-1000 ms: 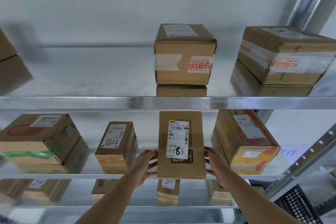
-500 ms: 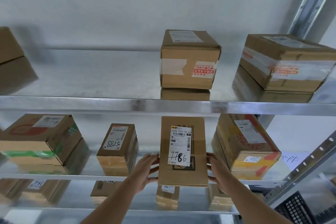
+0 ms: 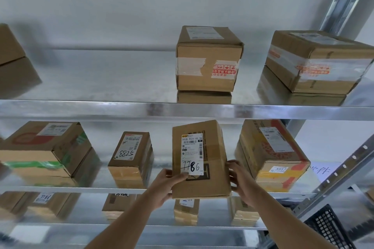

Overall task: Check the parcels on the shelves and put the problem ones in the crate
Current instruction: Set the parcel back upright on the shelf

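The left hand (image 3: 168, 185) and right hand (image 3: 241, 181) are clamping opposite sides of the parcel (image 3: 199, 159), its long axis running away over the shelf edge (image 3: 81, 189).

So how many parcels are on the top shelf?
3: one cut off at the left edge, one in the middle, one at the right. More may sit outside the frame.

You can read "502B P021-00 94" and handwritten "7786" on the held parcel's label (image 3: 191, 154), "5288" on its left neighbour (image 3: 130, 148), "5917" on the right parcel's sticker (image 3: 279, 169).
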Motion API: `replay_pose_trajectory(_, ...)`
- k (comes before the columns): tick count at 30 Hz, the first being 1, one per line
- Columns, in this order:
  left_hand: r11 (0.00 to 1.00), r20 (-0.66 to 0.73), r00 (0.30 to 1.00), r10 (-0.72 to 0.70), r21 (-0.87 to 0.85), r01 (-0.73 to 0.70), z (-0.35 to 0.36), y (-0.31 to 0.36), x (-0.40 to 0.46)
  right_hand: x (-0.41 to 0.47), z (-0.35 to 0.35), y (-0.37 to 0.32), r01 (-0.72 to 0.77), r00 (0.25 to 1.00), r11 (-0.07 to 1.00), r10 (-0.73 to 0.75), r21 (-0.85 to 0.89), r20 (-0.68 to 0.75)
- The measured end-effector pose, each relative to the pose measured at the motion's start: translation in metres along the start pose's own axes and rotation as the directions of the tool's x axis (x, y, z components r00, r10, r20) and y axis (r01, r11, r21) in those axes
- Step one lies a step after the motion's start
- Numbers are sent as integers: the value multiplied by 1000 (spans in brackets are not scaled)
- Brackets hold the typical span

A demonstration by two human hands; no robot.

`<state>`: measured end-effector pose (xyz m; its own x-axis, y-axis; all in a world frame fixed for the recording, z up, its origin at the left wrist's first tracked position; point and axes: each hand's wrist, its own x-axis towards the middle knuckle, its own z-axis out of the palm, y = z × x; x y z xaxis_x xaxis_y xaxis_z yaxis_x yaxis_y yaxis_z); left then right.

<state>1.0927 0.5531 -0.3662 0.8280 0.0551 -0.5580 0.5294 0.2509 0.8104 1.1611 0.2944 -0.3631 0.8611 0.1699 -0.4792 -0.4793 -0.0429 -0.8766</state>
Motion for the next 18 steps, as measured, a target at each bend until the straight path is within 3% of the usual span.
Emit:
replay_pose_trajectory(4,999,27,1000,14,-40,-13,-4,-3,8,-8,-12,-6,-20,995,998,14,60,103)
replay_pose_trajectory(7,995,47,997,64,68,-68,-9,2,18,-13,-16,-12,-20,986,997,7,77,167)
replay_pose_trajectory(12,956,94,988,121,258,-142,-3,9,23,-12,-15,-19,12,988,984,-40,180,152)
replay_pose_trajectory(15,957,41,994,106,269,-113,5,11,27,-13,-13,-21,-16,982,989,-13,150,190)
replay_pose_trajectory(18,976,83,995,51,205,-67,7,13,29,-11,-12,-18,-28,986,990,4,139,169)
